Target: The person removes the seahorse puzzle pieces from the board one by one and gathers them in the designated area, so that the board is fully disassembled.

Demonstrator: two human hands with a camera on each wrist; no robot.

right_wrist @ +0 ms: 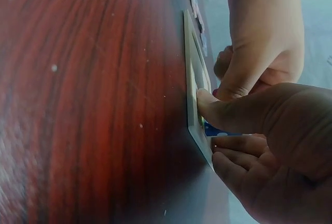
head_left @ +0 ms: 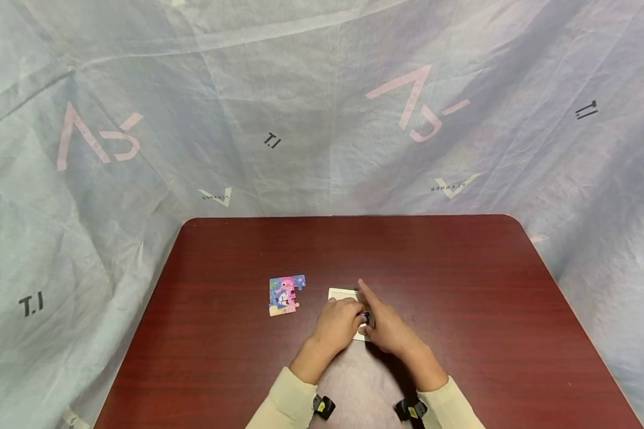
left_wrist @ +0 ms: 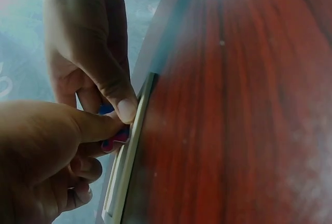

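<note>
A white rectangular puzzle frame (head_left: 341, 292) lies on the table, partly covered by both hands. My left hand (head_left: 338, 322) is over its left part and pinches a blue and pink puzzle piece (left_wrist: 115, 142) between thumb and fingers. From the other side my right hand (head_left: 392, 328) meets it, index finger stretched out past the frame's far edge. In the right wrist view, the right thumb and fingers pinch the blue end of the piece (right_wrist: 220, 130), the thumb tip close over the frame's edge. The fingers hide most of the piece's picture.
Left of the frame, several joined puzzle pieces (head_left: 283, 298) form a colourful picture with an uneven right edge. The dark red wooden table (head_left: 461, 268) has rounded far corners. A pale printed cloth (head_left: 322, 119) hangs behind and at both sides.
</note>
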